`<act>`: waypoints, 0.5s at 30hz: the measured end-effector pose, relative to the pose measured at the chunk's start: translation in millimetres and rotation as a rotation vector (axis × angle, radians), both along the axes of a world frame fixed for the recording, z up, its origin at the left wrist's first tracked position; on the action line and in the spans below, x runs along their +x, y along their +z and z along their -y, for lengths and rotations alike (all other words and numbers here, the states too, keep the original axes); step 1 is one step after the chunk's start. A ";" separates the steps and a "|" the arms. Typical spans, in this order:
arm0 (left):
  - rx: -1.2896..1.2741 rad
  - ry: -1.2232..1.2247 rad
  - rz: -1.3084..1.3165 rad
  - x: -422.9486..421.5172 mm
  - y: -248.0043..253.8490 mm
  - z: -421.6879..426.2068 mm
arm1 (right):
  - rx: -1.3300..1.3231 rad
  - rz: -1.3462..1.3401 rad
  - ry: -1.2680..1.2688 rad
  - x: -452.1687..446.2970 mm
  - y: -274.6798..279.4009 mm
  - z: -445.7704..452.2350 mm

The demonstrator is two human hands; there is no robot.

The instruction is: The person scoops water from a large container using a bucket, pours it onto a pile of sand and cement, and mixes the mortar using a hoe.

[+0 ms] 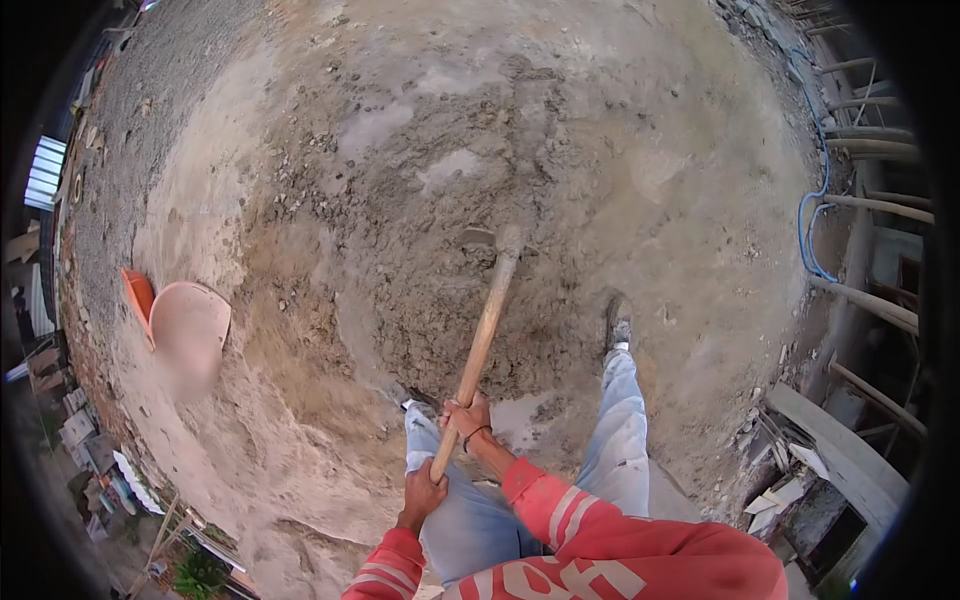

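A hoe with a long wooden handle (pixel 484 335) slants down from the middle of the view toward my body. My right hand (pixel 468 416), with a dark band at the wrist, is wrapped around the lower part of the handle. Nearer the handle's end, my left hand (pixel 425 492) grips it too. The hoe's head (pixel 480 237) rests in a heap of wet grey mortar (pixel 420 270), and part of its blade is hidden in the mix. My feet stand apart at the near edge of the heap.
Two orange, tub-like containers lie at the left: a pale one (pixel 188 325) and a brighter one (pixel 138 300). Gravel (pixel 130 150) covers the far left. A blue hose (pixel 806 220) runs along the right edge, beside wooden poles (pixel 880 205) and a concrete beam (pixel 835 440).
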State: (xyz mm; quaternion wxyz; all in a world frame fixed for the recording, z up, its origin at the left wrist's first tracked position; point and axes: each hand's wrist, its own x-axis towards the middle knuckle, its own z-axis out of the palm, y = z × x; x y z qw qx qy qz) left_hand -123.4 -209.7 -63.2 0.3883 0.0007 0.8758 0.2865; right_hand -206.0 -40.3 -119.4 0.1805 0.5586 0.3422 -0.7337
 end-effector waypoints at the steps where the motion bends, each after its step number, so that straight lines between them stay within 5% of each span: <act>1: 0.026 0.014 -0.017 -3.7 -5.9 -12.1 | 0.028 -0.055 0.011 -3.0 -2.7 -11.7; 7: 0.260 0.158 -0.203 -88.1 -70.4 -188.6 | 0.342 -0.425 0.056 -99.1 -22.9 -167.5; 11: 0.564 0.333 -0.219 -230.5 -121.5 -376.4 | 1.080 -0.473 0.448 -240.6 -23.6 -325.4; 15: 0.813 0.348 -0.274 -340.0 -200.3 -525.0 | 1.385 -0.302 0.717 -338.9 -94.4 -443.1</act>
